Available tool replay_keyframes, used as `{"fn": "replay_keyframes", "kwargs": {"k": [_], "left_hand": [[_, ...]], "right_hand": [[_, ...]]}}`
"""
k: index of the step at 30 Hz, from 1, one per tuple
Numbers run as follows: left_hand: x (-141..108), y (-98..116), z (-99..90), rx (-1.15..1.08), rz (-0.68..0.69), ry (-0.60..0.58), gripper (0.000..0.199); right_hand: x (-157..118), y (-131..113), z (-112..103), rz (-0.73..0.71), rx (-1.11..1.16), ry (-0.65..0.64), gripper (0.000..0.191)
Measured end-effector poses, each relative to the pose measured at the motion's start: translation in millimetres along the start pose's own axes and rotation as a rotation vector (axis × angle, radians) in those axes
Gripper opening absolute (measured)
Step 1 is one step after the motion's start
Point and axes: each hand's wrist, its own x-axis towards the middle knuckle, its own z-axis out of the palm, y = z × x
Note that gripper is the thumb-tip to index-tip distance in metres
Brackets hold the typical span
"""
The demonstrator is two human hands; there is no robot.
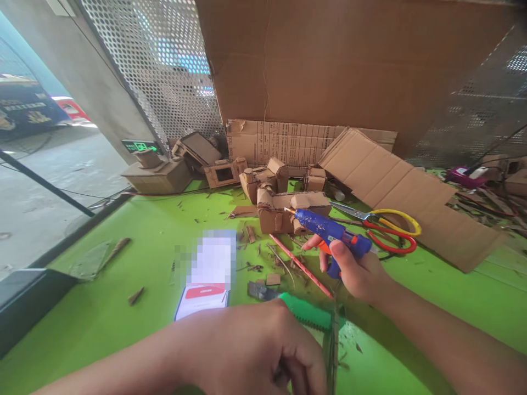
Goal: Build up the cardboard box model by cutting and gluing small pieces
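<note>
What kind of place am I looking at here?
It looks like a cardboard craft workspace, perhaps a small workshop: the right hand holds a blue glue gun, scissors are close by, and small cardboard constructions sit on the green table.

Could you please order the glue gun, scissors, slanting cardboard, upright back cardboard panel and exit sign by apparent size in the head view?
1. upright back cardboard panel
2. slanting cardboard
3. glue gun and scissors: similar spans, not ranked
4. exit sign
</note>
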Motion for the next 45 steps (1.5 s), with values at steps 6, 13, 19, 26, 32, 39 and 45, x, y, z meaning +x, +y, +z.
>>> {"fn": "replay_keyframes", "kwargs": {"k": [6,13,19,26,32,39,45], "left_hand": [[6.0,-3.1,-13.6,0.005,0.029,-0.159,0.026],[-2.4,1.1,1.7,-0.027,0.054,0.001,0.025],[-0.8,-3.1,5.2,0.005,-0.029,0.018,0.032],[-0.8,1.8,1.1,0.017,-0.017,-0.032,0.028],[-0.1,6.5,-4.9,0.056,-0.090,-0.079,0.014],[-2.3,-0.5,3.0,0.067,-0.007,0.028,0.029],[-2.0,3.2,0.4,0.015,-0.029,0.050,0.018]], "right_hand": [[0.7,-0.4,0.6,-0.007,-0.006,-0.006,0.042],[0.1,-2.6,0.2,-0.008,-0.004,-0.013,0.044],[0.2,-2.4,-0.7,0.000,-0.007,-0.023,0.046],[0.2,-4.9,-0.5,-0.002,-0.011,-0.020,0.045],[1.6,-8.6,0.1,0.006,-0.024,-0.020,0.048],[2.2,-7.9,0.3,-0.017,0.014,-0.004,0.046],[1.0,-4.4,0.6,-0.021,-0.005,-0.011,0.044]]}}
